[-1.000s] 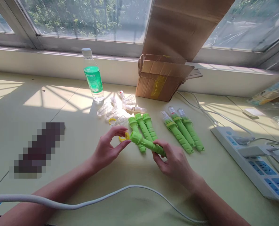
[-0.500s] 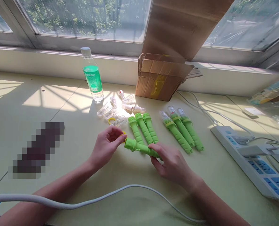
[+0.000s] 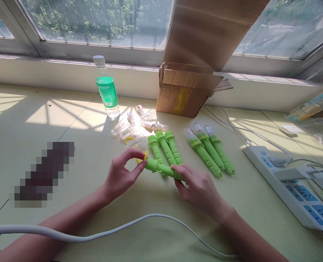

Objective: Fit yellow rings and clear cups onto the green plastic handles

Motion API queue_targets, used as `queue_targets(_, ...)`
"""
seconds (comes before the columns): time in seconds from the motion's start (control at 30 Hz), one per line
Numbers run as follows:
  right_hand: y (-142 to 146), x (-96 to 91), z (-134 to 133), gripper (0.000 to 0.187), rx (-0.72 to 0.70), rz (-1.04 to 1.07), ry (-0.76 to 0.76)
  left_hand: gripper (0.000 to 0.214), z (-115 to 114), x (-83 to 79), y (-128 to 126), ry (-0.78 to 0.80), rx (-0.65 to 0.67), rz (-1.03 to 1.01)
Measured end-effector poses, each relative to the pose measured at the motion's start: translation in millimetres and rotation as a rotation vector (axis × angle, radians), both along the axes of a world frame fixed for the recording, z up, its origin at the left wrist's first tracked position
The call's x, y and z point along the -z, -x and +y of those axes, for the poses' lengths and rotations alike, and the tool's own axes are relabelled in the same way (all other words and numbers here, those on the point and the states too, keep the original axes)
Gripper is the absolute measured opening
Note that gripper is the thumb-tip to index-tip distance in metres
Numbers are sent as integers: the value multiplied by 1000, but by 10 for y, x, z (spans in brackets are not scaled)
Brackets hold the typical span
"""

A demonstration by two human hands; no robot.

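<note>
My right hand grips the lower end of a green threaded plastic handle, held slanting above the table. At its threaded mouth, my left hand pinches a yellow ring between thumb and fingers. Just beyond lie three green handles without caps. Farther right are three green handles with clear caps fitted on. Several loose clear caps, a second yellow ring and small white parts lie behind my left hand.
A water bottle and a cardboard box stand along the window wall. At right lies a white power strip with plugs and cables. A white cable crosses in front of my forearms. A pixelated dark patch is at left.
My left fingers have opened out more around the yellow ring, which now stands upright at the handle's mouth. The right hand keeps its hold, the handle shifting only slightly.
</note>
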State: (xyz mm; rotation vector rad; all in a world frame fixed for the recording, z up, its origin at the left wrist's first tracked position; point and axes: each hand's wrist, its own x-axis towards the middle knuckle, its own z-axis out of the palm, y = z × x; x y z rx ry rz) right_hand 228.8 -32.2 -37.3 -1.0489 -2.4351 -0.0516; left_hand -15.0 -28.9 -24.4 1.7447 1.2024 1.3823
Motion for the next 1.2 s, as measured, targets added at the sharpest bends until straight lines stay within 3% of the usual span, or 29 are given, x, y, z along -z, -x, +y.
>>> queue_targets(0.77,-11,2,8,32,28,24,-10,21,15,-9,38,-24,45,58)
queue_targets(1.2,-6,-22,16,33,3,45,-11,23,13,-12,68,-197,-8,260)
